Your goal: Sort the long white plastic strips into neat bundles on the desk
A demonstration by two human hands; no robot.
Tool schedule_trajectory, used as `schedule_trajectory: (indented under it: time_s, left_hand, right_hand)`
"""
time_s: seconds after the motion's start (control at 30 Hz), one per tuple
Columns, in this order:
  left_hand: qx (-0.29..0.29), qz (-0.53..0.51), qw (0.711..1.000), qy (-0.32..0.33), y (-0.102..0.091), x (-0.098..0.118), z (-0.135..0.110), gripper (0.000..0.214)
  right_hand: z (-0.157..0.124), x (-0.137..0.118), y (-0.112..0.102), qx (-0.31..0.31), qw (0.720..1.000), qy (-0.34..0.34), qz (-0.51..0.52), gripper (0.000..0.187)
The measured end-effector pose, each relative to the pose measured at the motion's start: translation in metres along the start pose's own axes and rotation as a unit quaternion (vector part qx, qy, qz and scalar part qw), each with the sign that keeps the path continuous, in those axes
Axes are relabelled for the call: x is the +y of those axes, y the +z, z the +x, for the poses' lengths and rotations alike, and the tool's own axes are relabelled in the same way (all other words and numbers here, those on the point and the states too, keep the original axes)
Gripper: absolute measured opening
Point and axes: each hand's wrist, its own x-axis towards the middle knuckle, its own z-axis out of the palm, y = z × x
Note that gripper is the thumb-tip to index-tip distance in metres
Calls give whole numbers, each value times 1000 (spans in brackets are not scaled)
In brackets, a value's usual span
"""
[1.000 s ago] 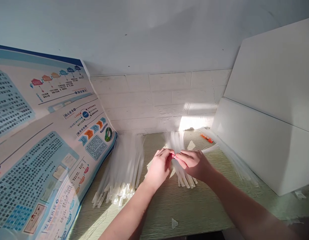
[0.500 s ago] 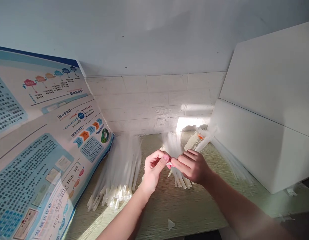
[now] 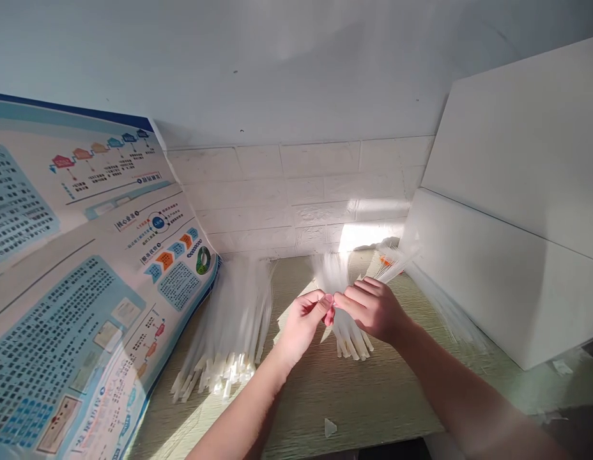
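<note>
Left hand (image 3: 301,333), right hand (image 3: 372,311): fingers (image 3: 326,300) pinched together above cable-tie bundle (image 3: 349,337); held item unclear.

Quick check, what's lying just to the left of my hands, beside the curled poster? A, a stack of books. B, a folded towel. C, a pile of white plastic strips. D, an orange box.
C: a pile of white plastic strips lies on the wood-grain table, between the curled poster and your left hand.
</note>
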Motion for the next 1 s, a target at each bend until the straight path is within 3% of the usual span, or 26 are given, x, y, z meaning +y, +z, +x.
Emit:
schedule_trajectory:
  time_s: [0.2,0.53,1.0]
  left_hand:
    - [-17,29,999,6,2,3,0,36]
    - [-12,61,998,0,0,1,-4,50]
    - [0,76,997,17,3,-3,-6,49]
  right_hand:
    - [-1,4,-2,0,999,32,12,26]
    - [-2,2,0,18,999,-30,-8,25]
    - [-2,0,1,6,999,23,45,30]
